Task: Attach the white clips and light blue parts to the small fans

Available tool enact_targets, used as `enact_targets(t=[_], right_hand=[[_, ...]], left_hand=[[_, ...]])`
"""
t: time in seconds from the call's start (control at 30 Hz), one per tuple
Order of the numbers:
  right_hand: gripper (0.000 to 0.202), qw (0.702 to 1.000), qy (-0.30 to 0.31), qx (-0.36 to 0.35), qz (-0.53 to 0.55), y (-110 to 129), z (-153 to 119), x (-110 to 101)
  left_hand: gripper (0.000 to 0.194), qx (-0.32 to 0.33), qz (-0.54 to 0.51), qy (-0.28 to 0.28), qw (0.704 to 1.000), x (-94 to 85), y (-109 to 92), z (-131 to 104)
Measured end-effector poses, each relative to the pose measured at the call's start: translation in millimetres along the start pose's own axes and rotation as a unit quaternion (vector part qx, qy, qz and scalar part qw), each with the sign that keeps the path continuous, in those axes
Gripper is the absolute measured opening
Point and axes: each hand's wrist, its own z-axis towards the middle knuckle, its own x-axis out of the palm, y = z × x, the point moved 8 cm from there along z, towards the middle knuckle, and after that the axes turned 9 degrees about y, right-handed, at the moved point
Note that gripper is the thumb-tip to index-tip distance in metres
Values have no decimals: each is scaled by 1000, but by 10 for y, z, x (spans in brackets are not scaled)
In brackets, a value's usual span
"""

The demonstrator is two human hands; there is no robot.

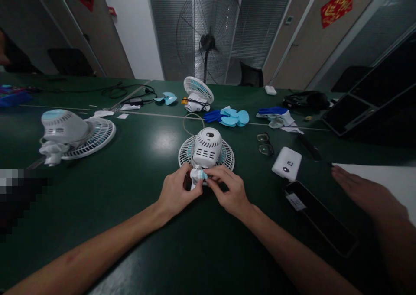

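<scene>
A small white fan [207, 147] lies grille-down on the dark green table, its motor housing facing up. At its near end is a white clamp joint [195, 173] with a light blue knob [203, 175]. My left hand [177, 193] is closed round the left side of the joint, thumb and fingers pinching it. From the right, my right hand [229, 190] pinches the blue knob between thumb and fingertips. Part of the joint is hidden behind my fingers.
Another white fan [69, 132] lies at the left, a third [198, 93] at the back. Light blue blades [235, 117], glasses [265, 144], a white device [287, 163] and a black flat object [321, 217] are around. Another person's hand [367, 191] rests at the right.
</scene>
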Motion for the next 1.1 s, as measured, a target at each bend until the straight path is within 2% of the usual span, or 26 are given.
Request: enact_targets(t=[0.2, 0.47, 0.93, 1.1], right_hand=[[28, 999, -25, -13, -18, -4, 10, -31], [28, 1000, -18, -6, 0, -30, -1, -9], [25, 1000, -24, -7, 4, -64, -14, -2], [11, 999, -21, 7, -24, -48, 7, -26]], left_hand=[[23, 15, 18, 0, 1000, -35, -5, 2], [22, 41, 19, 1, 999, -47, -15, 2], [22, 47, 11, 19, 999, -15, 11, 9], [20, 56, 9, 35, 998, -5, -23, 10]])
